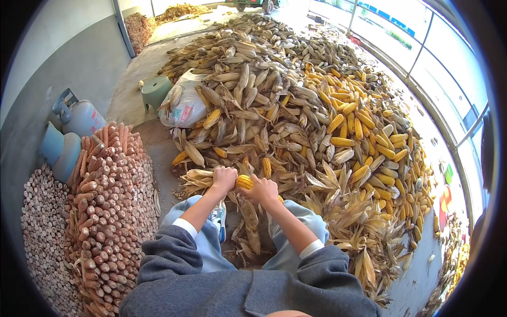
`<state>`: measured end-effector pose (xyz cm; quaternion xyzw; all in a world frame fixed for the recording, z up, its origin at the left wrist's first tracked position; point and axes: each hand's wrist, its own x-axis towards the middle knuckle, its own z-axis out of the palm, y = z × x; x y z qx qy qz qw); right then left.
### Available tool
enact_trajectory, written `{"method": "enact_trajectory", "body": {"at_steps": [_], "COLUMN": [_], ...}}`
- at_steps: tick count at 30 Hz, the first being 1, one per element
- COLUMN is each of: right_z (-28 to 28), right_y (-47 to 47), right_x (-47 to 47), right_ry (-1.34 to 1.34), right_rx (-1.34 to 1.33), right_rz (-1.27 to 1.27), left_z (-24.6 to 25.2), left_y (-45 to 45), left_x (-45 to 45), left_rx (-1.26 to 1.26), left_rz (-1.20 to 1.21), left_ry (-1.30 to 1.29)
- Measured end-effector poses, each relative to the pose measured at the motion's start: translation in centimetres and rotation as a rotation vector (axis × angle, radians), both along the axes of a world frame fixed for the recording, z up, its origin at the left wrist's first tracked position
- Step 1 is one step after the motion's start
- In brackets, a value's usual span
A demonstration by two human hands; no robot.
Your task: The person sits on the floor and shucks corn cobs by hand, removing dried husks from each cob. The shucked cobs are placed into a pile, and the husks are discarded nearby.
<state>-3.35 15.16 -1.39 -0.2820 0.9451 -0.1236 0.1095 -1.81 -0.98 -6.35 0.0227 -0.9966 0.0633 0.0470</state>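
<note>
Between my hands, just in front of my knees, is a yellow ear of corn [244, 182]. My right hand [262, 190] wraps around it from the right, thumb along the ear; a yellow bit also shows past that hand near my knee. My left hand [224, 179] is closed at the other end of the ear on pulled-back dry husk [197, 179], which fans out to the left. Its fingers hide where husk and ear join. Another bare ear [267, 167] lies just beyond my right hand, and a husk-covered ear [250, 222] is between my legs.
A big heap of unhusked corn [253, 91] rises ahead; husked yellow ears [358, 123] lie to its right. Loose husks [356, 237] pile by my right knee. Stacked bare cobs [103, 222] and gas cylinders [83, 117] stand left. A green stool [155, 92] and plastic bag [184, 109] are beyond.
</note>
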Motion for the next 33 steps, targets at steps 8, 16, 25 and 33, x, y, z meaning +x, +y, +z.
{"method": "enact_trajectory", "body": {"at_steps": [8,16,25,33], "right_z": [0.5,1.0,1.3,1.0], "right_y": [0.7,0.4,0.8,1.4], "right_x": [-0.2,-0.1,-0.9,-2.5], "right_ry": [0.103,-0.011,-0.302,-0.590], "right_rx": [-0.063,-0.247,-0.784,-1.181], "right_rz": [-0.021,-0.171,-0.395,-0.453], "left_z": [1.1,3.4,7.5,4.9], "left_y": [0.3,-0.5,-2.2,-1.9], "left_x": [-0.1,0.2,0.0,-0.9], "left_rx": [0.172,0.761,0.878,0.636], "left_rz": [0.071,0.271,0.276,0.070], "left_ry": [0.087,0.199,0.456,0.648]}}
